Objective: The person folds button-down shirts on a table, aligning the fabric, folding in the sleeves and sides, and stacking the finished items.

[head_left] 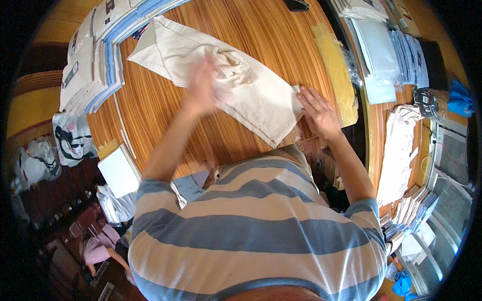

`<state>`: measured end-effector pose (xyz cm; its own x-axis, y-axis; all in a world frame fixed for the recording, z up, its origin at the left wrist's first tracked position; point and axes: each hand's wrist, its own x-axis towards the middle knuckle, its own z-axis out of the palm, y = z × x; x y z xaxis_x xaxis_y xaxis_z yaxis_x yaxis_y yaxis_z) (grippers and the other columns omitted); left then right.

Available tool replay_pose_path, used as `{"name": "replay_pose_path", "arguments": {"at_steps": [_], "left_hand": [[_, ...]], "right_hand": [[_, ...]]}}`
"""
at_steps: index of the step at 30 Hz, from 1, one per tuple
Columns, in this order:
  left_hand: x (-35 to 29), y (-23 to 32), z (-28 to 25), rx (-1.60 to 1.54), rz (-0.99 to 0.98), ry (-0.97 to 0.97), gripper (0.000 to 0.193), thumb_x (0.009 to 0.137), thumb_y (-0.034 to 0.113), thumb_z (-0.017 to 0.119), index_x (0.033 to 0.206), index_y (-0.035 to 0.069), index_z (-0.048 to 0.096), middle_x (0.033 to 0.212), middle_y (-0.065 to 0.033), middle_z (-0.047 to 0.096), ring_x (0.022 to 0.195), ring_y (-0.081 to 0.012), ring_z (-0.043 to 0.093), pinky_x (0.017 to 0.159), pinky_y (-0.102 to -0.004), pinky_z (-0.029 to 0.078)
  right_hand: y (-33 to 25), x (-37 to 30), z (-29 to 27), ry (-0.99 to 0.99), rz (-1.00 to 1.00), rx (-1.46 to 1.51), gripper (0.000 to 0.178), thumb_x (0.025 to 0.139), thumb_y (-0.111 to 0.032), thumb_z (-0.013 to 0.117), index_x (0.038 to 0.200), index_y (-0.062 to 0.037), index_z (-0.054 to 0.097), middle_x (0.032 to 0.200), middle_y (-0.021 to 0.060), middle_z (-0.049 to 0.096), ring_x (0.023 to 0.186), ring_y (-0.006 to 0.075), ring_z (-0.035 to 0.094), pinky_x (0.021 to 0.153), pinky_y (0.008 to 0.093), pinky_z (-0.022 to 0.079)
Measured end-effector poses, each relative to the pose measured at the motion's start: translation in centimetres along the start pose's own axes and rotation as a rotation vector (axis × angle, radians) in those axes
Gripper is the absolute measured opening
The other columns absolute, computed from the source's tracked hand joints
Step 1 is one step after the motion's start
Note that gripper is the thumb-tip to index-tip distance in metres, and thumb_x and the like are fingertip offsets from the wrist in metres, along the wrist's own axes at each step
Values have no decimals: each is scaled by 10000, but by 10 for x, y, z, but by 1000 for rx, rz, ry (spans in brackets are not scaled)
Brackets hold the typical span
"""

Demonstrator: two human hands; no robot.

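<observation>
Matt, cream woven cloth, that's the bag [236,90] across the middle of the frame, soft and creased, bunched under the left hand [203,83]. Beneath it the table [165,115] shows glossy, varnished wood with strong orange grain. At upper right, a yellow padded paper envelope [337,70], dull-surfaced. Upper left, a stack of folded packs [95,60] in shiny clear plastic. Lower centre, a striped knit shirt [261,231], soft and matt.

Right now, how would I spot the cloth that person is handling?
Find the round wooden table. In its middle lies a long cream cloth, spread flat under both hands: left hand, right hand. Unlike the stacked, wrapped piles at the rim, it lies single, unwrapped and rumpled.
</observation>
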<state>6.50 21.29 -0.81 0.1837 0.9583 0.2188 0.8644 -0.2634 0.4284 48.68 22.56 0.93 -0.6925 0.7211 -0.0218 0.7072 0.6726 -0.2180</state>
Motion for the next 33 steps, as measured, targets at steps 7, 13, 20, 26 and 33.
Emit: {"name": "replay_pose_path", "arguments": {"at_steps": [7, 13, 20, 26, 33], "left_hand": [[-90, 184, 103, 286, 228, -182, 675, 933, 417, 598, 1499, 66, 487, 1598, -212, 415, 1519, -412, 322, 1223, -613, 224], [-128, 176, 112, -185, 275, -257, 478, 1044, 343, 482, 1442, 90, 560, 1527, -126, 521, 1457, -317, 430, 1201, -527, 304], [-156, 180, 57, -1317, -753, -258, 484, 1116, 381, 436, 1450, 45, 535, 1455, -118, 582, 1332, -247, 551, 1130, -434, 420], [-90, 108, 7, -1373, -943, 584, 585, 1078, 457, 513, 1371, -47, 548, 1256, -169, 672, 1115, -235, 673, 1006, -394, 514], [-66, 58, 2, 112, -177, 194, 596, 969, 387, 633, 1472, 85, 531, 1567, -248, 415, 1472, -443, 338, 1198, -608, 260]], "right_hand": [[12, 12, -10, -286, -393, 218, 914, 799, -529, 775, 1563, -153, 446, 1686, 31, 320, 1583, 315, 203, 1281, 551, 135], [1, -42, 37, -117, -344, 226, 772, 689, -275, 862, 1401, -176, 578, 1523, 35, 515, 1447, 325, 420, 1190, 565, 319], [-18, -20, 25, 52, 10, 918, 262, 875, -96, 743, 1135, -83, 707, 1034, 85, 723, 1094, 334, 650, 1011, 450, 487], [-97, 178, 1, 167, 46, 844, 339, 1026, -328, 639, 1154, -15, 666, 1037, 206, 726, 941, 409, 703, 790, 421, 554], [-102, 243, 56, 137, 51, 473, 515, 985, -509, 633, 1153, -24, 677, 1060, 232, 722, 979, 446, 693, 841, 528, 548]]}}
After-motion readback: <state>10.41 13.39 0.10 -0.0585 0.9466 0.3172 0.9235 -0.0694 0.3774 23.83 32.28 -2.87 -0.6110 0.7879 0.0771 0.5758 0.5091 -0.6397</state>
